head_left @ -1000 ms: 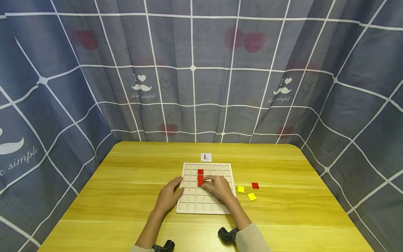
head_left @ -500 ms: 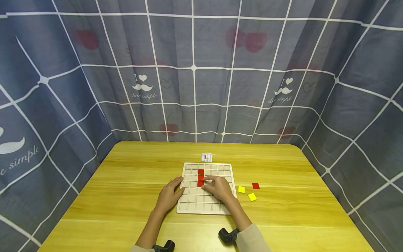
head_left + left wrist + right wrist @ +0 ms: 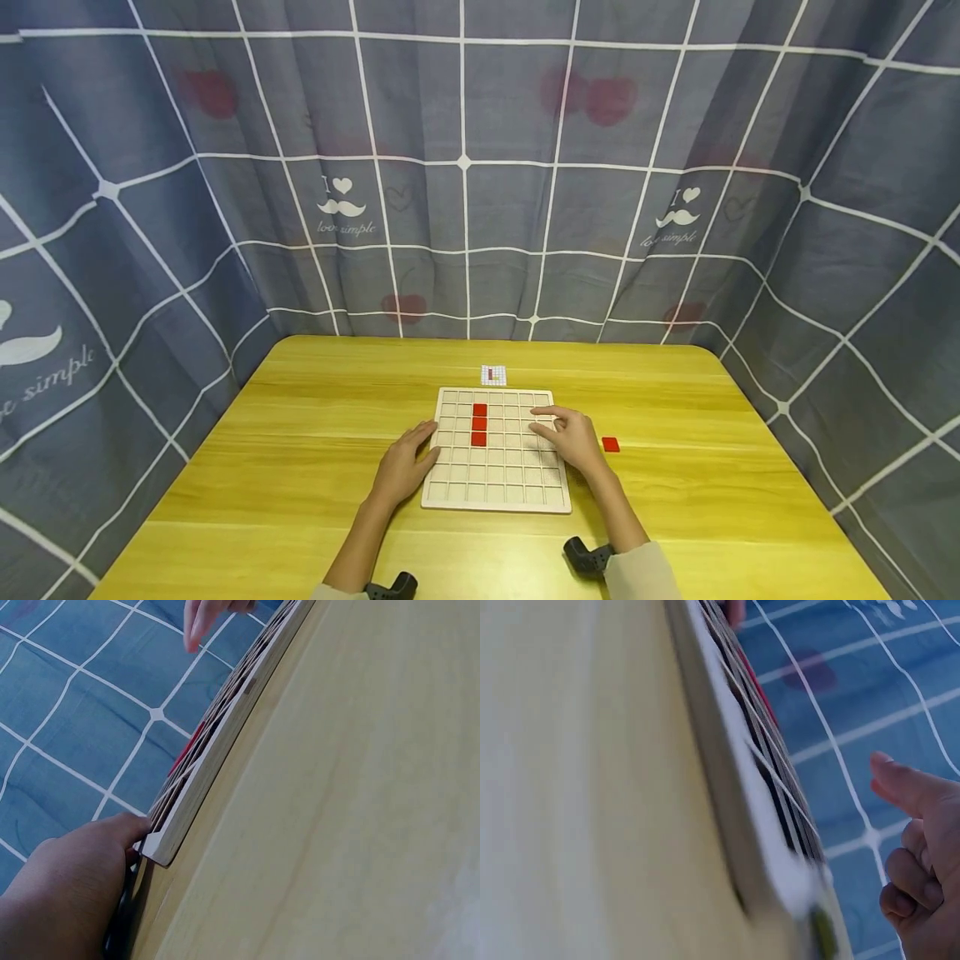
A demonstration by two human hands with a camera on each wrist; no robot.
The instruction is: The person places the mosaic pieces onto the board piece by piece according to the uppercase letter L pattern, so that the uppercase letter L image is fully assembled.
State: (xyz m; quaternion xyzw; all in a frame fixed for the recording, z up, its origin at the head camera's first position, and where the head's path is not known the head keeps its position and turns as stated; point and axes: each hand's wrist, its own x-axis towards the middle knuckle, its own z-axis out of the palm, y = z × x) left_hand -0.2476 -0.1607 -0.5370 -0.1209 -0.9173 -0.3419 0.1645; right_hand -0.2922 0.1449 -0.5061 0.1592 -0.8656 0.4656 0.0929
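Note:
A pale grid board (image 3: 497, 505) lies on the table with three red tiles (image 3: 478, 424) in one column. At the board's left edge rests the left hand (image 3: 401, 471), its fingertips and thumb touching the rim; the left wrist view has this hand (image 3: 82, 874) at the board's corner. Above the board's right side is the right hand (image 3: 577, 442), thumb and index finger apart with nothing between them. Its other fingers look curled in the right wrist view, where the hand (image 3: 922, 840) is beside the board. The yellow tiles are hidden in the head view.
A loose red tile (image 3: 611, 444) lies right of the right hand. Behind the board is a small printed card (image 3: 493, 376) with a grid. A grey-blue checked curtain (image 3: 495, 208) hangs behind and beside the wooden table (image 3: 315, 417).
The right hand has moved right, away from the red column, and now covers where two yellow tiles were visible. The left hand has stayed at the board's edge.

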